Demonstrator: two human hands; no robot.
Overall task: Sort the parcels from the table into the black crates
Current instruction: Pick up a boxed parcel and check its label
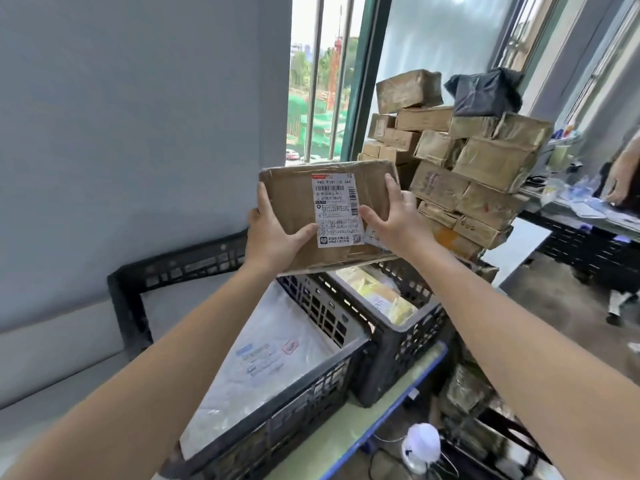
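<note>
- Nearest the camera, a black crate (304, 396) is seen on a green table edge (391, 403); a white plastic mailer (263, 358) lies inside it, and its near corner is cut off by the bottom of the frame.
- Just beyond and touching it, a second black crate (412, 337) is seen, with yellowish wrapped parcels (377, 292) inside; open room is left above both crates.
- A brown cardboard parcel (329, 216) is held in the air above the far rims of the two crates, tilted, its taped face and white shipping label (337, 209) turned to the camera.
- The parcel is gripped at its left edge by the left hand (273, 233), thumb across the front, and at its right edge by the right hand (391, 220), fingers spread on the face.
- The label print is too blurred to be read in full.
- Further right, a stack of brown boxes (460, 174) is piled high, topped by a black bag (485, 91).
- At the far right, another person's hand (620, 181) is seen over a cluttered table (581, 209), partly cut off.
</note>
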